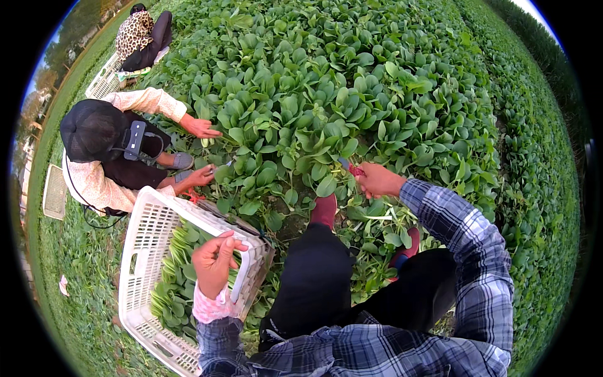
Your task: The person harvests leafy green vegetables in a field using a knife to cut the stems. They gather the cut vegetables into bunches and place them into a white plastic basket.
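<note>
My right hand (377, 180) is closed round the red patterned handle of a small knife (345, 164). Its short blade points left, in among the leaves of the leafy green plants (326, 186) just ahead of my feet. My left hand (213, 264), with a pink cuff at the wrist, is over the near right rim of a white plastic crate (129, 267). Its fingers are loosely bent and partly apart, with nothing visible in them. Cut greens (179, 251) lie in rows inside the crate, their pale stems lined up.
At my left a co-worker in a black cap (94, 130) crouches close, both hands among the plants. Another person (141, 38) sits farther off beside a white crate (103, 80). Cut leaves and stems litter the ground around my red shoes (324, 211). Dense greens stretch ahead and right.
</note>
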Tool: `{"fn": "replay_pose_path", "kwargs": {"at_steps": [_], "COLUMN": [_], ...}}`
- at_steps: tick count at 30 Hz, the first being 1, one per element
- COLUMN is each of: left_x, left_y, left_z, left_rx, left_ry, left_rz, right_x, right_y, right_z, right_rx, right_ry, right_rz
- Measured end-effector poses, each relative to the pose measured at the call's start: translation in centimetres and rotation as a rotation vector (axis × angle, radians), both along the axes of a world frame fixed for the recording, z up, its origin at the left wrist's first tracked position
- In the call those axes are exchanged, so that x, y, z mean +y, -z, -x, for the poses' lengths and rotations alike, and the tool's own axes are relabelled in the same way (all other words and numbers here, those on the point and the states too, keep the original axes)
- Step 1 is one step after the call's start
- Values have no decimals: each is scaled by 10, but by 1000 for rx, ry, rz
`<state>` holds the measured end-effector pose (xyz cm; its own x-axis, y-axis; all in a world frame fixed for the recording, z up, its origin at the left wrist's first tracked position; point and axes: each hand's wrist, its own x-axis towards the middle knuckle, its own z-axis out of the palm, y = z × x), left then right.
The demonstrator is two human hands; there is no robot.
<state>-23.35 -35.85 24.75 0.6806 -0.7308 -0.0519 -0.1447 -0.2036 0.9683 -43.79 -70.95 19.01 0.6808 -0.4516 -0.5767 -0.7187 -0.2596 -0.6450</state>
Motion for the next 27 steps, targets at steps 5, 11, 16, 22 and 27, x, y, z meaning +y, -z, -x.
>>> {"fn": "replay_pose_path", "kwargs": {"at_steps": [5, 11, 16, 22, 27], "left_x": [-188, -326, -400, -394, -343], "left_y": [38, 162, 224, 255, 277], "left_z": [33, 88, 90, 44, 24], "left_rx": [-91, -1226, -1690, -1512, -1342], "left_ry": [675, 1218, 1550, 1081, 805], "left_rz": [49, -251, -750, -864, -495], "right_x": [-54, -53, -55, -58, -53], "right_y": [92, 158, 204, 241, 260], "right_z": [70, 63, 69, 52, 14], "right_rx": [190, -15, -133, -243, -249], "right_ry": [137, 421, 531, 583, 554], "right_rz": [-154, -245, -332, -399, -375]}}
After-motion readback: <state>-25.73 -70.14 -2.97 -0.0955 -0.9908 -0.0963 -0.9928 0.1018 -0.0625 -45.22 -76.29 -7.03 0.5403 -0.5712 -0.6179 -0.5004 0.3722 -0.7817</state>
